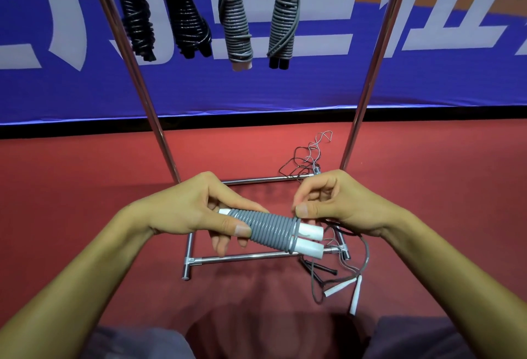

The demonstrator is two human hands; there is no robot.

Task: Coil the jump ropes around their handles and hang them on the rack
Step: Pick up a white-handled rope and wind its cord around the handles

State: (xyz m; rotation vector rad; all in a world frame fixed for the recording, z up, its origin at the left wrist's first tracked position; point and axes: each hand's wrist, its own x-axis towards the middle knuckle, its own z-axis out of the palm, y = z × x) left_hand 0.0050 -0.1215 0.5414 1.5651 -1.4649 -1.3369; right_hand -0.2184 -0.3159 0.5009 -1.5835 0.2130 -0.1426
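The person's knees (137,341) are showing at the bottom edge, nearest the camera, and above them both hands are working one grey rope bundle (271,230); the left hand (196,213) is gripping the bundle at its left end, thumb on the coils and fingers curled underneath, while the right hand (336,202) is pinching what looks like the rope's last turn just above the two white handle ends (309,240); the coil is covering most of the paired handles, so this winding is, in my judgement, nearly finishing; four wound bundles are hanging from the top of the rack (368,79), two black (165,13) and two grey (256,19); loose ropes (336,279) are lying tangled on the red floor (85,165) by the rack's base, so more coiling and hanging is remaining.
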